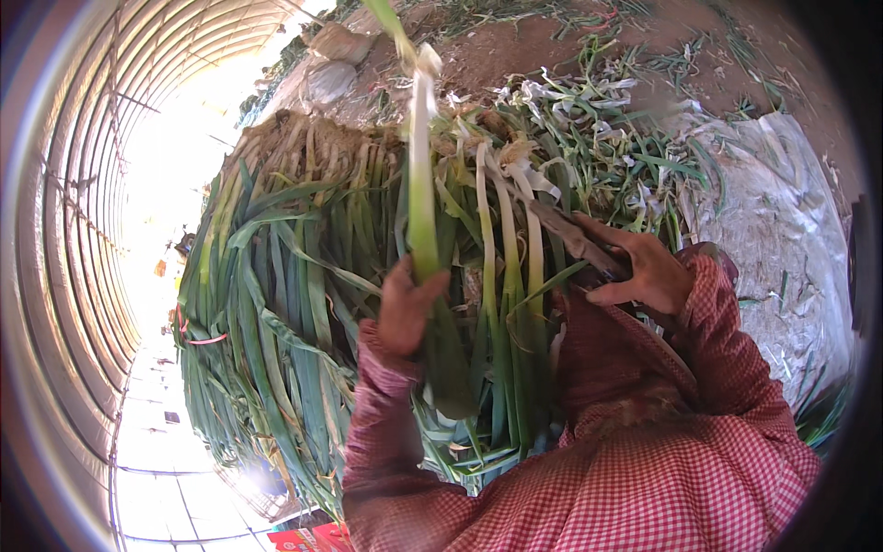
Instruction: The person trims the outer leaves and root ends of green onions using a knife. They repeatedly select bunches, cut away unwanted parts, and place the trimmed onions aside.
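My left hand (407, 303) grips a large green onion stalk (422, 186) by its green part. The stalk's white end points away from me, and a pale strip of skin or leaf hangs off its tip, blurred. In my right hand (641, 272) is a brown, stick-like tool (569, 231), held between thumb and fingers; its far end reaches toward the roots, and its exact kind is unclear. Between my hands, three cleaner stalks (509, 241) lie side by side on the pile. A broad heap of unpeeled green onions (296, 255) spreads to the left, roots facing away from me.
Stripped leaves and skins (607, 131) lie heaped beyond my right hand. Plastic sheeting (772, 255) covers the ground at right. Pale sacks (331, 79) rest on bare soil at the back. A pink tie (200, 338) circles leaves at left, below a ribbed tunnel wall (76, 228).
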Motion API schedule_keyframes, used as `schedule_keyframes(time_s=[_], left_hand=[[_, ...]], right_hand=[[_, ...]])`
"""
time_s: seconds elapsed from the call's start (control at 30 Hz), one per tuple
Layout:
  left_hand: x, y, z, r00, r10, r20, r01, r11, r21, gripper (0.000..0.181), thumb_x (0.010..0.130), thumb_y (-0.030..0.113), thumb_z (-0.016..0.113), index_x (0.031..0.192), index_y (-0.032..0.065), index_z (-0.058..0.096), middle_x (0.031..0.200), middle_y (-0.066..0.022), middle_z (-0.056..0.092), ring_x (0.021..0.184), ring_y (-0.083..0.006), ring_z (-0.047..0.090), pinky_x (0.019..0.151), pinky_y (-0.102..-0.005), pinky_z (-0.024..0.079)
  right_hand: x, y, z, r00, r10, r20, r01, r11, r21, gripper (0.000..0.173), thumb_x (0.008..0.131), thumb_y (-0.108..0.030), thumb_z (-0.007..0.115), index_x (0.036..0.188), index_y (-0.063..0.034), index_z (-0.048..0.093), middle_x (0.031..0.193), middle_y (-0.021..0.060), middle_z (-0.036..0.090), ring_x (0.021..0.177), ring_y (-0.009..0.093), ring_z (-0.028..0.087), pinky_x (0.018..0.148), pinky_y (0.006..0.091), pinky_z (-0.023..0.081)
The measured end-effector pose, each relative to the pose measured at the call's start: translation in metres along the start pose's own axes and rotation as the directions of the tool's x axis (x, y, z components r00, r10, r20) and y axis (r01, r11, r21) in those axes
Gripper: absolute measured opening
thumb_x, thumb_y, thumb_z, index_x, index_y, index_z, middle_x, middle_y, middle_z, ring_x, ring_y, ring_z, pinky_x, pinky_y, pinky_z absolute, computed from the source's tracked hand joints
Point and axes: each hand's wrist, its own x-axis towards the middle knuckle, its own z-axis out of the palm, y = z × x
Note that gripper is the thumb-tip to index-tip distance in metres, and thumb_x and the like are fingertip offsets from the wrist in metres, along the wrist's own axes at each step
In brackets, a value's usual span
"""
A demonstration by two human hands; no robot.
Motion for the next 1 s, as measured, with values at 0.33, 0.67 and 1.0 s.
schedule_keyframes(time_s=[0.33,0.67,1.0], left_hand=[[0.0,-0.069,0.119,0.991,-0.09,0.103,0.064,0.971,0.23,0.053,0.079,0.025,0.072,0.118,-0.0039,0.051,0.113,-0.0255,0.057,0.107,-0.0402,0.056,0.088,-0.0443,0.046],[0.074,-0.077,0.118,0.899,-0.437,0.036,0.396,0.844,0.362,0.058,0.067,0.023,0.078,0.113,-0.0039,0.058,0.103,-0.0209,0.067,0.095,-0.0339,0.065,0.084,-0.0409,0.05],[-0.004,0.002,0.082,0.989,0.052,0.138,-0.082,0.972,0.219,0.034,0.073,0.004,0.07,0.104,-0.0002,0.058,0.077,-0.0072,0.063,0.069,-0.0199,0.063,0.063,-0.0299,0.05]], right_hand=[[-0.089,0.126,0.017,0.747,0.629,-0.214,-0.656,0.648,-0.387,0.1,0.068,-0.045,0.077,0.151,-0.0257,0.025,0.113,0.024,0.06,0.107,0.04,0.059,0.098,0.0468,0.044],[-0.02,0.111,0.035,0.945,0.226,-0.235,-0.297,0.896,-0.331,0.04,0.078,-0.032,0.066,0.112,-0.0114,0.067,0.094,0.0127,0.064,0.091,0.031,0.063,0.084,0.0447,0.048],[0.1,0.142,0.097,0.811,0.584,0.024,-0.571,0.8,-0.183,0.056,0.079,-0.05,0.069,0.108,-0.0027,0.068,0.107,0.0198,0.067,0.104,0.034,0.064,0.09,0.0406,0.049]])
